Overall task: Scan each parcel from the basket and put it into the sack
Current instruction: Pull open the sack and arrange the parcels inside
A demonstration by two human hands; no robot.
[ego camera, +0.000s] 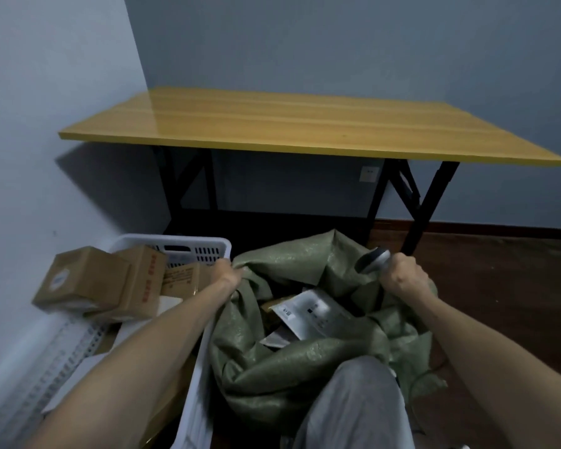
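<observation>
A yellow-topped bench (pixel 272 124) on black legs spans the upper half of the frame, against a blue wall. Below it, at lower centre, the green sack (pixel 289 367) gapes open on the floor, with a flat white-labelled parcel (pixel 311 312) lying inside. The white basket (pixel 175 241) sits against the sack's left side, at lower left, piled with cardboard boxes (pixel 81 280). A grey trouser knee (pixel 353 409) overlaps the sack's near edge. The left hand (pixel 227 270) pinches the sack's left rim. The right hand (pixel 402 277), at the right rim, is clenched round a scanner (pixel 374 259).
</observation>
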